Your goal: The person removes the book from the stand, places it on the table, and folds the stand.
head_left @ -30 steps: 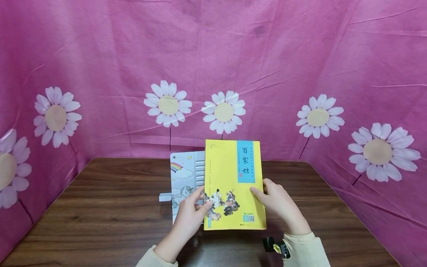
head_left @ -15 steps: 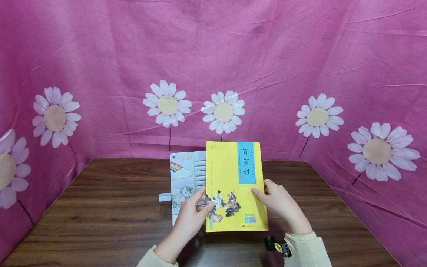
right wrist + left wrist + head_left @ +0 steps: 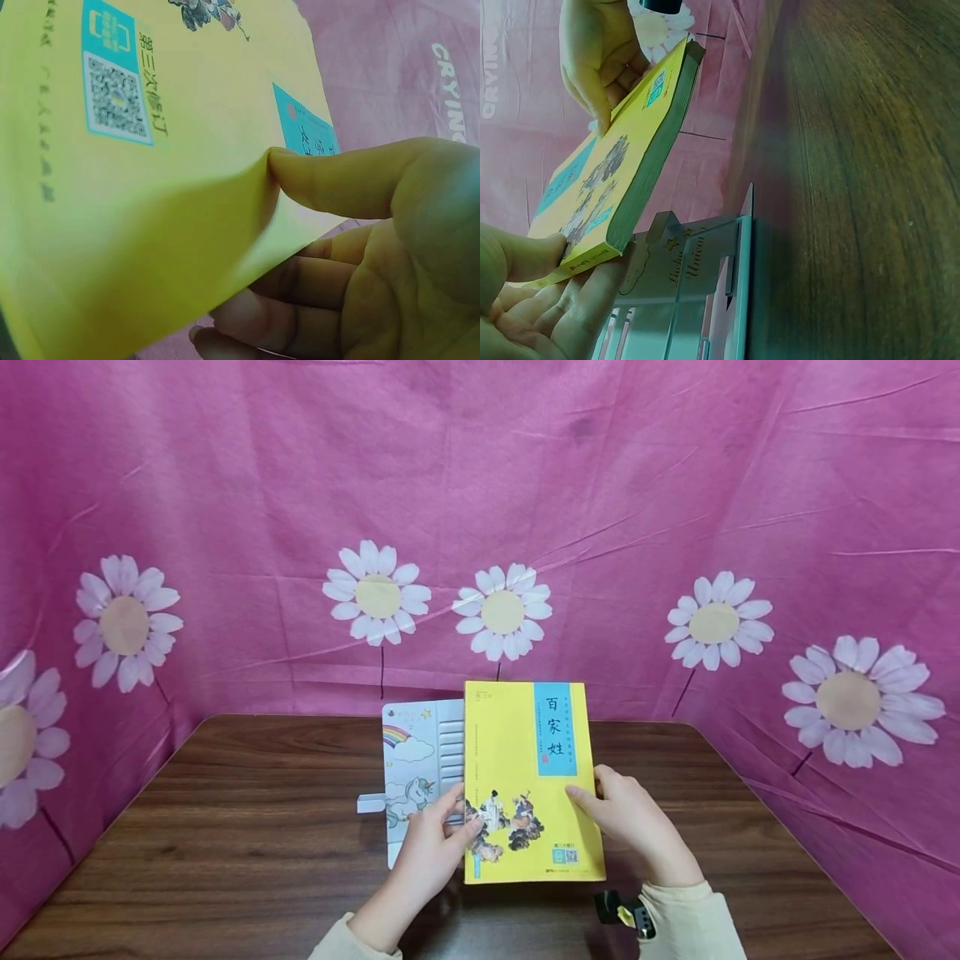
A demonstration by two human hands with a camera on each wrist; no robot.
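A yellow paperback book (image 3: 517, 735) with a blue title panel is held up above the table, front cover facing me. My left hand (image 3: 431, 843) grips its left edge, thumb on the cover and fingers underneath, as the left wrist view shows. At the right edge my right hand (image 3: 637, 818) pinches the book, its thumb (image 3: 337, 176) on the cover; the cover bows near that thumb in the right wrist view. Behind the book stands a white book stand (image 3: 411, 752) with a rainbow and unicorn print, its right part hidden by the book.
A small pale tab (image 3: 371, 803) juts from the stand's left side. The dark wood table (image 3: 247, 827) spreads around it, and a pink cloth (image 3: 600, 485) with white daisies hangs behind and at both sides. A black wrist device (image 3: 626, 917) sits at the right sleeve.
The book has shifted slightly down and to the right, both hands keeping their hold on it. The stand has stayed in place.
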